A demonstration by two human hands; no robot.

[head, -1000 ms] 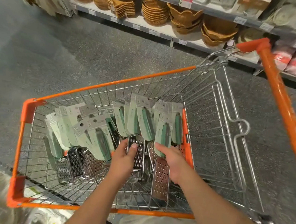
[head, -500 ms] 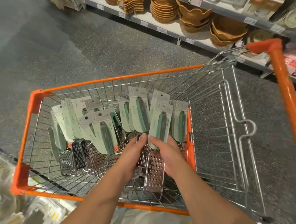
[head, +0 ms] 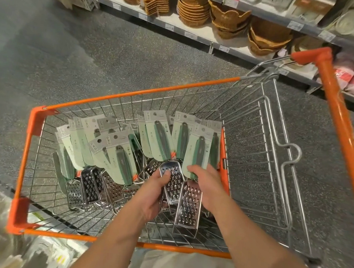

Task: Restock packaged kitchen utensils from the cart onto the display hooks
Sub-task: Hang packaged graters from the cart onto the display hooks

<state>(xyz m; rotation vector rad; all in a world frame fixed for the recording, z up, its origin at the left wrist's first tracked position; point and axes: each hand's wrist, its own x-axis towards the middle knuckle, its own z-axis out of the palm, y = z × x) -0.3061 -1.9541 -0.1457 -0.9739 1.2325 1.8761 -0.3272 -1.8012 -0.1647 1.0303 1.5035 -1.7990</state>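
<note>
Both bare forearms reach forward and down from the bottom edge into the wire cart [head: 23,161], whose rim is orange and whose handle runs up the right side.

On the left side of the basket a loose pile of packaged graters [head: 94,162] lies against the wire floor, pale green cards fanned toward the far side and perforated steel blades pointing toward the person.

The left hand [head: 155,189] comes in at a slant, wrist low and palm turned partly upward. Its fingers are curled under a steel grater blade [head: 172,182] and the thumb presses on the blade's upper face, so the hand grips it near the top end. That blade is tilted, raised above the others.

Just to the right, the right hand [head: 205,185] is extended with the wrist fairly straight. Its fingers are curled over the bottom edge of a green card [head: 198,153], pinching the carded grater whose blade [head: 188,207] hangs down below the hand, near the cart's floor. More carded graters stand behind it against the orange divider.

Beyond the cart, shelves hold stacked woven baskets [head: 191,11] above the speckled floor.
</note>
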